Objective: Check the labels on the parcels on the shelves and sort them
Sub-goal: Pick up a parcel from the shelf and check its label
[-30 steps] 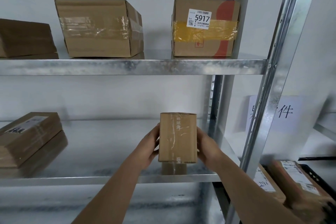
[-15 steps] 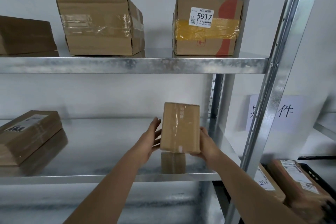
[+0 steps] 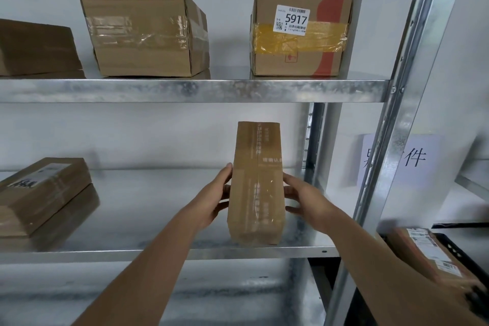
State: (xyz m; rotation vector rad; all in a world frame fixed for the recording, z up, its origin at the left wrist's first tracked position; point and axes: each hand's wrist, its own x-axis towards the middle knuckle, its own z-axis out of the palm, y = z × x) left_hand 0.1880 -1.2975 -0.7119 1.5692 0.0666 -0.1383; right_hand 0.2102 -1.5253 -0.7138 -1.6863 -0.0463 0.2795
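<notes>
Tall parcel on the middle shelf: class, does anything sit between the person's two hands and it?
Nothing visible. The left hand lies against the tall parcel's left side and the right hand against its right side, both directly on the cardboard.

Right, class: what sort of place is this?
Probably a parcel depot or stockroom: galvanised metal shelving holds taped cardboard parcels, one box bears a barcode label reading 5917, and a paper sign hangs beside it.
</notes>
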